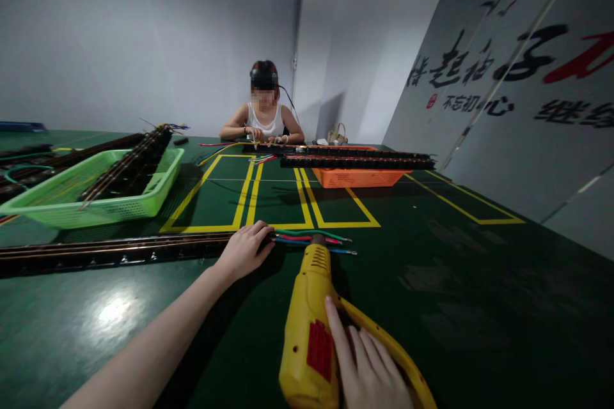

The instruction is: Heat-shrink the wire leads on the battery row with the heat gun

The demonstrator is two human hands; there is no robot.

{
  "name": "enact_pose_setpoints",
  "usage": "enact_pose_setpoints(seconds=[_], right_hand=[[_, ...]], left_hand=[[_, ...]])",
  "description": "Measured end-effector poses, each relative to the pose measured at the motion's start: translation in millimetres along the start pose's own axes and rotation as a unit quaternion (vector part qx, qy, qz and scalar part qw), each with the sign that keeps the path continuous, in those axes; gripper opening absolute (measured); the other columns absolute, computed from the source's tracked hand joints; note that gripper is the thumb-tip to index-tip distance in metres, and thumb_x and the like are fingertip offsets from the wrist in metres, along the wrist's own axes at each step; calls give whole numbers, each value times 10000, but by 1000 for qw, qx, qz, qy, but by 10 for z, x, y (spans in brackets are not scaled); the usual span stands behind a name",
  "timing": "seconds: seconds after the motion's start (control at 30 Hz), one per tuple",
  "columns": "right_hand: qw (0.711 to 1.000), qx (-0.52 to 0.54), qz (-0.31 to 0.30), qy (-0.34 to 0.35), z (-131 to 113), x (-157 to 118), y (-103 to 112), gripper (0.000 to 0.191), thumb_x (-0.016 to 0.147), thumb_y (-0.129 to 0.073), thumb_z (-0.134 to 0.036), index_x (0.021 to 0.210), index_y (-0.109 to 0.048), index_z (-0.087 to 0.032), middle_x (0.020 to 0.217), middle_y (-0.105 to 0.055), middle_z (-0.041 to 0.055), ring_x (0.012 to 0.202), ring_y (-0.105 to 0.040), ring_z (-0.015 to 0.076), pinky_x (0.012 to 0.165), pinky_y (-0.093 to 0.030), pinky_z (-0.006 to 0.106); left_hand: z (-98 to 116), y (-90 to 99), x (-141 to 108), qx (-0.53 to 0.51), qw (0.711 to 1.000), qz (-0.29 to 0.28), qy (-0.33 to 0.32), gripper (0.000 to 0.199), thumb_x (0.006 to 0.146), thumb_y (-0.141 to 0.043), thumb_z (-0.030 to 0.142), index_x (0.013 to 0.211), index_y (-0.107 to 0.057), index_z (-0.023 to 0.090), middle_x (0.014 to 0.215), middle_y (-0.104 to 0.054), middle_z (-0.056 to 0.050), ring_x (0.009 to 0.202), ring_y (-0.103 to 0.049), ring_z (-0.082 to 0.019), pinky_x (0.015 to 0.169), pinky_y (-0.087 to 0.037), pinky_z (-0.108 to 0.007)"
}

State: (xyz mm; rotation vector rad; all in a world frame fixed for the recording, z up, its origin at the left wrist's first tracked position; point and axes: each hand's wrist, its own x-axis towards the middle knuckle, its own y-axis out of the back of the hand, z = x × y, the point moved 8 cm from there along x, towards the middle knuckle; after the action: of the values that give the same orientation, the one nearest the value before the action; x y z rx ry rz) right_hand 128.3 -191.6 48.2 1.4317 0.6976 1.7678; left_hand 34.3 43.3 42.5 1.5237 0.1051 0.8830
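Observation:
My left hand (247,249) is closed around the right end of a long black strip (119,254) with copper-coloured lines along it. Green, red and blue wires (311,239) come out of that end, their tips bare or metal-capped. A yellow heat gun (309,326) with a red label is in my right hand (367,364), whose fingers wrap its grip. Its dark nozzle (318,240) points away from me, right at the wires; whether it touches them I cannot tell.
A green basket (119,208) holding black strips stands at the left. An orange basket (362,179) with more strips (357,160) across it is at the far side. A person (263,115) sits opposite, hands on wires. Yellow tape (307,227) marks the green table (470,307).

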Motion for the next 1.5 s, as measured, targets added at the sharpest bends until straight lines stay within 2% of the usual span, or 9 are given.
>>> enact_pose_setpoints(seconds=[0.1,0.2,0.37,0.5,0.7,0.9,1.07,1.27,1.5], right_hand=[[1000,-22,8,5,-98,1,-29,743,860,-310,-480,1446,-202,-36,904,-675,115,817,-654,240,725,-544,358],[998,-38,25,44,-230,7,-16,652,829,-332,-247,1445,-225,-61,877,-671,80,795,-649,208,709,-545,318],[1000,-21,14,18,-387,100,-9,591,848,-307,-183,1435,-286,-115,893,-656,64,857,-633,202,797,-531,346],[996,-4,85,28,-517,160,90,571,859,-196,-140,1410,-341,-114,834,-650,52,820,-631,191,767,-526,324],[998,11,47,31,-464,105,5,550,898,-281,-295,1436,-303,-180,982,-660,20,939,-612,178,829,-495,303],[997,30,58,37,-227,65,52,525,939,-191,-334,1441,-291,-213,981,-664,-27,936,-605,139,807,-475,262],[998,19,35,55,-60,-8,18,571,890,-293,-293,1452,-255,-201,1042,-658,-44,951,-601,134,799,-476,245],[998,-12,-6,68,106,-66,-3,746,750,-418,-288,1451,-233,-112,1137,-638,-2,979,-606,154,774,-495,245],[998,-15,7,63,319,-65,149,1086,679,-495,-735,1459,-154,-60,1046,-675,15,861,-654,153,691,-524,225]], left_hand=[[-9,-2,-2,18,1000,-3,3,298,914,-450,325,1168,-530,194,1113,-574,-79,938,-607,-214,807,-503,-333],[-10,-15,-1,23,1000,-2,4,293,904,-458,300,1169,-526,195,1115,-571,-76,942,-603,-217,803,-502,-335],[-7,-30,4,8,1000,-1,9,285,891,-469,267,1161,-514,191,1114,-565,-79,959,-586,-223,847,-485,-351],[6,-32,-2,-6,1000,-11,12,299,857,-492,215,1153,-502,179,1108,-558,-89,993,-562,-231,887,-466,-369],[-14,-49,-14,-8,999,-22,23,314,857,-505,216,1168,-486,178,1132,-542,-87,1020,-546,-230,906,-457,-370],[-20,-56,-12,-7,1000,-8,24,241,903,-465,270,1123,-502,178,1105,-553,-81,1007,-555,-224,890,-467,-369],[-16,-35,-15,-6,1000,-4,28,246,891,-489,264,1123,-503,184,1109,-559,-71,1007,-562,-229,882,-472,-372],[-35,-23,-20,-19,1000,1,24,264,883,-488,262,1135,-513,188,1109,-561,-63,984,-570,-222,876,-477,-365],[-45,-17,-26,-32,999,12,21,259,890,-473,260,1132,-533,188,1103,-570,-65,966,-576,-213,857,-485,-355]])
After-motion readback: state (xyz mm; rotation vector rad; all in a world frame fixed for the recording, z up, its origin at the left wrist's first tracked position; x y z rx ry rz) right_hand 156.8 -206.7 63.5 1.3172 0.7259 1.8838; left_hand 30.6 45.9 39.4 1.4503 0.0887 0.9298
